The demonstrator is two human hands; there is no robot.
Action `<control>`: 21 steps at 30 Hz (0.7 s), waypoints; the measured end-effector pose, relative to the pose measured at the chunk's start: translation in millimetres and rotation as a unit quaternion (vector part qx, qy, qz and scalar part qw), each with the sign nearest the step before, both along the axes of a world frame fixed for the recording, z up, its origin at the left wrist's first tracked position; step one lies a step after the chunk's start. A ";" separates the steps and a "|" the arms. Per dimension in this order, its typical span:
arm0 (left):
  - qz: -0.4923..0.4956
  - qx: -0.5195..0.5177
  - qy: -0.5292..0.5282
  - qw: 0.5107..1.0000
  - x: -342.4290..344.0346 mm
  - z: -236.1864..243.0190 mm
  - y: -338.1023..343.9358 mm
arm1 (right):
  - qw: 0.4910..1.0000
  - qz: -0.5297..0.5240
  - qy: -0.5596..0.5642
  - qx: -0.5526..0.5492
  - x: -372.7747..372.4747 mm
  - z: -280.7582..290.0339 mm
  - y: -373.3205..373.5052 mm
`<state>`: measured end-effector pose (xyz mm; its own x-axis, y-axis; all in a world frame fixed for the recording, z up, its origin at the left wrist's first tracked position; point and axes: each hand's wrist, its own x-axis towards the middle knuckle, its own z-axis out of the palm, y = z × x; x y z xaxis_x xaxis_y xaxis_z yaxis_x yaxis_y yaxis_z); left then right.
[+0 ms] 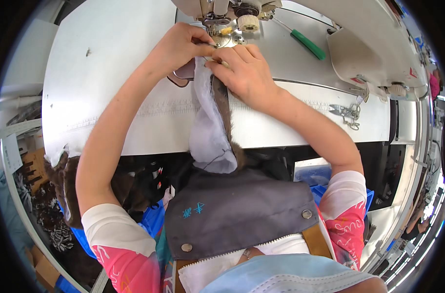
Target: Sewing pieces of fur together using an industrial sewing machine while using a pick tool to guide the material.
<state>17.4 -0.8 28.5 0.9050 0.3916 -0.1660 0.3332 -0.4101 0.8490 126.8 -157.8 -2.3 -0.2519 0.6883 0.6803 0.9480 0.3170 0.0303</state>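
A strip of brown fur fabric with a white backing [210,117] hangs from the sewing machine's needle area over the table's front edge towards my lap. Its far end lies under my fingers. My left hand [181,49] is closed, thumb and fingertips pinching the far end of the strip close to the presser foot. My right hand [247,73] is curled over the fabric's right edge and grips it, with its fingertips near the left hand's. The sewing machine's head [225,12] stands just beyond both hands. Exactly where the needle meets the fabric is hidden.
A screwdriver with a green handle [308,44] lies on the machine bed to the right. Metal thread snips [347,112] rest on the white table [159,129], near its printed ruler. Brown fur pieces [66,180] and a blue bin [154,217] sit below on the left.
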 end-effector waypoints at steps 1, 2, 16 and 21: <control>0.013 0.003 0.001 1.000 0.3 0.5 -0.6 | 1.000 -0.026 -0.007 -0.011 -1.9 0.1 -1.0; 0.023 0.007 0.002 1.000 0.9 1.5 -1.1 | 0.998 -0.056 -0.014 -0.021 -2.9 -0.3 -2.4; 0.052 0.067 -0.017 0.996 3.2 0.9 11.1 | 0.991 -0.117 -0.056 -0.028 -5.2 1.4 6.5; 0.080 0.014 0.097 0.992 11.0 15.9 14.1 | 0.990 -0.121 -0.043 -0.062 -1.9 4.1 11.8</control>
<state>28.4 13.3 44.3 0.7829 0.5352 -0.3172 0.5517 -0.3615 0.7517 124.9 -146.0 1.8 -0.1223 0.8128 0.5695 0.9922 0.0874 0.0884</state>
